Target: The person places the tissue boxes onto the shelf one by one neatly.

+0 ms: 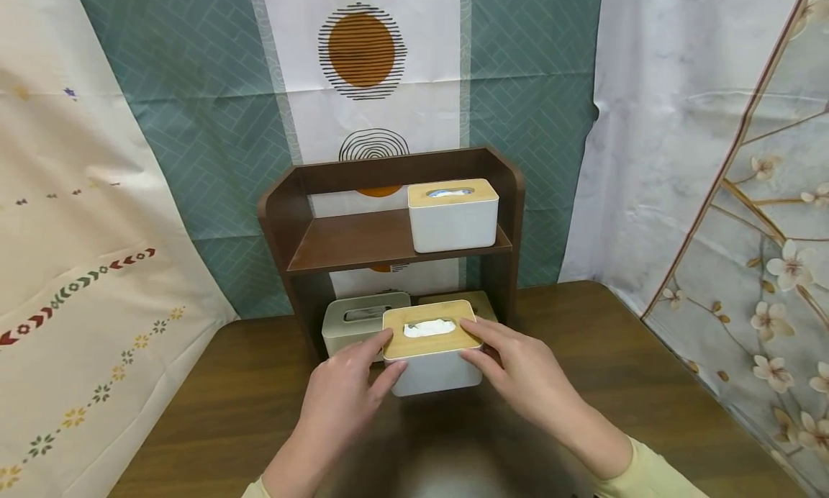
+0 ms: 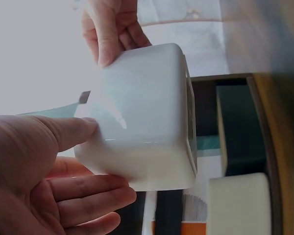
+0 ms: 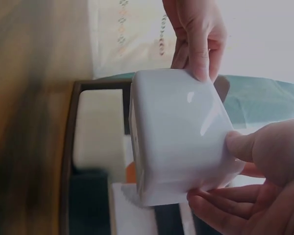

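Note:
A white tissue box [image 1: 432,372] with a wooden lid and a tissue showing in its slot sits in front of a dark brown shelf unit [image 1: 285,210]. Both hands grip it at its ends. My left hand [image 1: 388,354] has its thumb on the front wall and fingers at the lid's left edge. My right hand [image 1: 476,343] pinches the right end the same way. In the left wrist view the box [image 2: 142,122] lies between my left hand [image 2: 83,161] and the right hand [image 2: 112,29]. The right wrist view shows the box [image 3: 181,137], my right hand [image 3: 225,171] and the left hand [image 3: 196,34]. Whether the box touches the table cannot be told.
A second white box with a wooden lid [image 1: 452,214] stands on the upper shelf, right side. Under the shelf sit a grey-green tissue box [image 1: 352,325] and another wooden-lidded box [image 1: 476,302]. The brown wooden table [image 1: 214,397] is ringed by hanging patterned cloths [image 1: 91,232].

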Demonstrator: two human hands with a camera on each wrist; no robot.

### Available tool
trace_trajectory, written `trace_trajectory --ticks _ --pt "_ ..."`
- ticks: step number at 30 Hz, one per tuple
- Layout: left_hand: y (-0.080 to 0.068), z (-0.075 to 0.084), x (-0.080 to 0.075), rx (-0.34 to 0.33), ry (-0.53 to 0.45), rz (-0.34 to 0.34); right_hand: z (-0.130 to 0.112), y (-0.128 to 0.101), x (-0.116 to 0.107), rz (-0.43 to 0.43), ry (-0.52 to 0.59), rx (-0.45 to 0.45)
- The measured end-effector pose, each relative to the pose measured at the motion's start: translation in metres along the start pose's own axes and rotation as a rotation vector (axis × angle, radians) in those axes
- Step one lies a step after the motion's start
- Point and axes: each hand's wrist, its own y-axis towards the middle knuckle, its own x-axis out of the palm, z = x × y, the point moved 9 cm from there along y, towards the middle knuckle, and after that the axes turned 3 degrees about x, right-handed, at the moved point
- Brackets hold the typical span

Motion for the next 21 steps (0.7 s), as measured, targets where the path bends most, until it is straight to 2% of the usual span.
trace_trajectory --ticks 8,17,21 --pt "-0.001 -0.004 -0.035 -0.022 0.029 0.041 -0.032 0.013 -0.008 0.055 0.021 -0.115" --pt "-0.003 -0.008 -0.069 -0.026 0.055 0.101 -0.063 0.026 -0.016 0.098 0.009 -0.193" --pt "-0.002 -0.007 -0.083 -0.004 0.072 0.137 -0.075 0.03 -0.021 0.115 0.003 -0.216"
